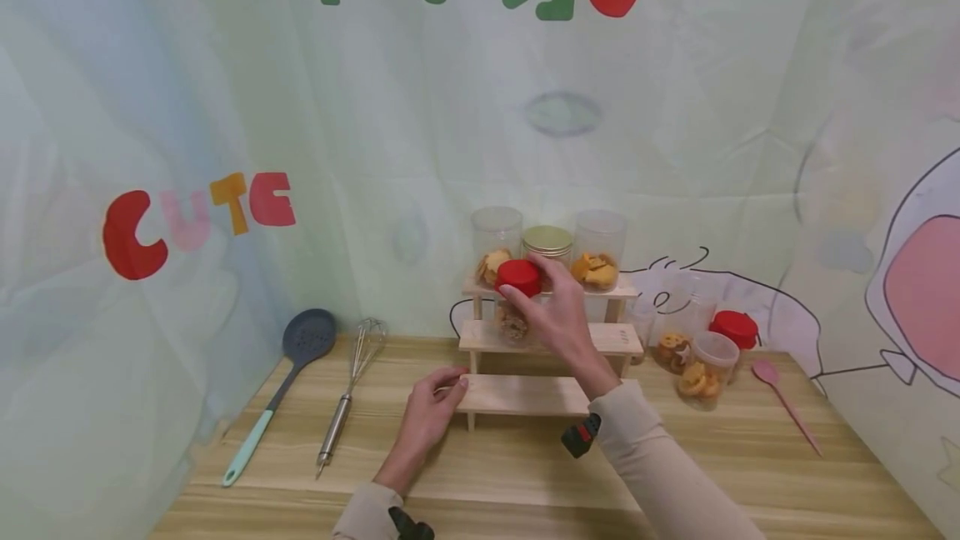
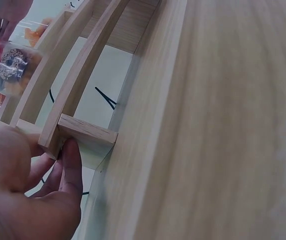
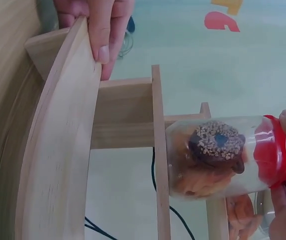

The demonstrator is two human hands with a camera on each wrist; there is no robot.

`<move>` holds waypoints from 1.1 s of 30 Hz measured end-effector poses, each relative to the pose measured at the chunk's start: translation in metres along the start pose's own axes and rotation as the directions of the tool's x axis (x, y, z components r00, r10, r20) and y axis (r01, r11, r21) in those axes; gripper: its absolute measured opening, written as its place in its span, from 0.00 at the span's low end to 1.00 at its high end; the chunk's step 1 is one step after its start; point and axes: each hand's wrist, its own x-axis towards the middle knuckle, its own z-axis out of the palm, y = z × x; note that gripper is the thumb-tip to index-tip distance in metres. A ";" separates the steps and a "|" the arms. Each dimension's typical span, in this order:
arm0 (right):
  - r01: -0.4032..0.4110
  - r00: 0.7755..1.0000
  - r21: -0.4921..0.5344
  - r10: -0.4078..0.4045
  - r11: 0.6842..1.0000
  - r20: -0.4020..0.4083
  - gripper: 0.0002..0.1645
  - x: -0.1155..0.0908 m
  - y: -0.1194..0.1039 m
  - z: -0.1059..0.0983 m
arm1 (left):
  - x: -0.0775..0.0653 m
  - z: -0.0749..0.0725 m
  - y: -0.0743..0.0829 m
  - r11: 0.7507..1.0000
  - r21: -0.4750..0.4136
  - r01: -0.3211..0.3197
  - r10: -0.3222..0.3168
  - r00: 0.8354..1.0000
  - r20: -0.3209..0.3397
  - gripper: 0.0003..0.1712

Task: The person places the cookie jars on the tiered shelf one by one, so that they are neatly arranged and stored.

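Observation:
My right hand [image 1: 561, 319] grips the red lid [image 1: 517, 277] of a clear plastic jar [image 3: 210, 157]. Inside the jar are cookies, one a chocolate ring with chopped nuts. The jar stands upright, its base right at the left part of the middle step of a three-step wooden display rack [image 1: 525, 396]. With thumb and fingers, my left hand [image 1: 430, 413] pinches the left end of the rack's bottom step. On the top step are a clear jar of cookies [image 1: 495, 244], a gold-lidded jar [image 1: 548, 242] partly hidden by my right hand, and another cookie jar [image 1: 598, 252].
Right of the rack stand several more jars, including an open-looking cookie jar [image 1: 705, 373] and one with a red lid [image 1: 735, 328]. A pink spoon [image 1: 786, 407] lies beyond them. At left lie a slotted turner [image 1: 288, 382] and a whisk [image 1: 348, 398]. Printed cloth hangs behind.

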 end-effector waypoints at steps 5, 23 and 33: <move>-0.023 1.000 0.015 0.023 1.000 0.011 0.45 -0.004 0.005 -0.002 | 0.000 0.000 0.001 1.000 0.009 0.003 -0.003 1.000 -0.003 0.21; -0.107 0.984 -0.039 0.100 0.994 -0.146 0.28 -0.076 0.067 -0.067 | -0.002 0.002 0.003 1.000 0.002 -0.020 0.020 1.000 -0.012 0.21; -0.172 0.972 -0.175 0.139 0.969 -0.187 0.27 -0.092 0.102 -0.132 | 0.000 0.003 -0.001 1.000 0.005 -0.001 0.001 1.000 -0.017 0.20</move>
